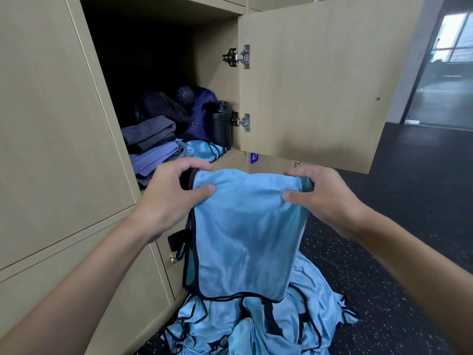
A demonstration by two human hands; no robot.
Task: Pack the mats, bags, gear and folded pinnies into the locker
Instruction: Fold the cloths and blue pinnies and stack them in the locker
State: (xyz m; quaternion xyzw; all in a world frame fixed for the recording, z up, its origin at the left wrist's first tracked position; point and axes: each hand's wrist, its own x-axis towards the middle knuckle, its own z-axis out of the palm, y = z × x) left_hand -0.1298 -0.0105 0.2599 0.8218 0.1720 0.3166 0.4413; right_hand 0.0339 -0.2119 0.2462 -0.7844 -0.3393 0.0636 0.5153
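Observation:
A light blue pinny with black trim hangs folded in front of me, below the open locker. My left hand pinches its top left corner and my right hand pinches its top right corner. Inside the locker lie a stack of folded grey and purple mats, dark bags, a black bottle and a folded blue pinny at the front edge. A heap of loose blue pinnies lies on the floor beneath.
The locker door stands open to the right, with two metal hinges. Closed wooden locker fronts fill the left and the row below. Dark speckled floor stretches right toward a glass wall.

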